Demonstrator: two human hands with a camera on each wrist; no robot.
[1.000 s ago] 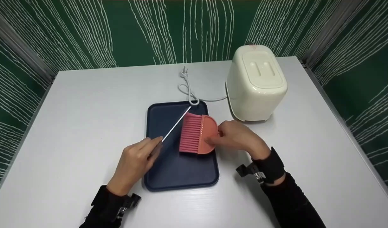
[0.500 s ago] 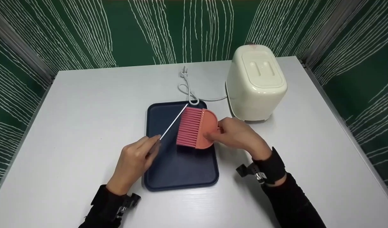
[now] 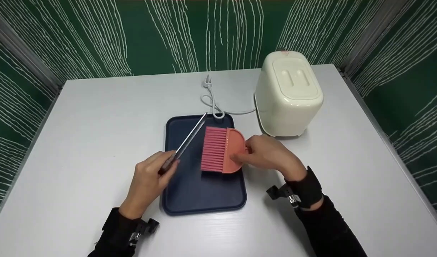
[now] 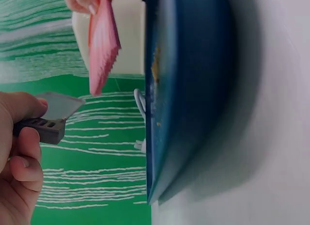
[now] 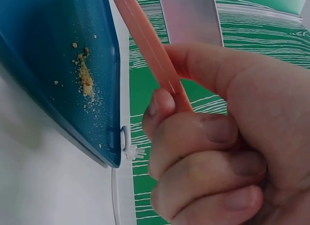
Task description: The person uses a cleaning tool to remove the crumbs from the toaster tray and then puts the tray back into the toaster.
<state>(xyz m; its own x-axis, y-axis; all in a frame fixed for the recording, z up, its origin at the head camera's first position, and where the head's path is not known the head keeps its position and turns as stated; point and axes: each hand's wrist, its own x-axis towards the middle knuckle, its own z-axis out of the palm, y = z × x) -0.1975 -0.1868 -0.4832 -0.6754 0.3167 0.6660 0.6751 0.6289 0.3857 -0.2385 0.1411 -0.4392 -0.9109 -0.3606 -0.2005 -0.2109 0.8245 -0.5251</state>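
My left hand (image 3: 147,180) grips the dark handle of a long flat-bladed knife (image 3: 190,137), whose metal blade points away over the navy tray (image 3: 204,198). In the left wrist view the knife's handle (image 4: 48,131) shows slots near the blade. My right hand (image 3: 270,153) pinches the orange half-round back of a hand brush (image 3: 215,150), thumb on top. Its pink bristles face left toward the blade, above the tray. Yellowish crumbs (image 5: 85,80) lie on the tray in the right wrist view. Blade and brush stand apart.
A cream toaster (image 3: 293,96) with a closed lid stands at the back right of the white table (image 3: 97,125). Its white cord (image 3: 218,114) loops at the tray's far edge, with the plug (image 3: 207,82) behind. Green walls border the table.
The knife has turned so more of its flat blade shows, its tip swinging left, away from the brush. The brush has moved away from me, then back toward me.
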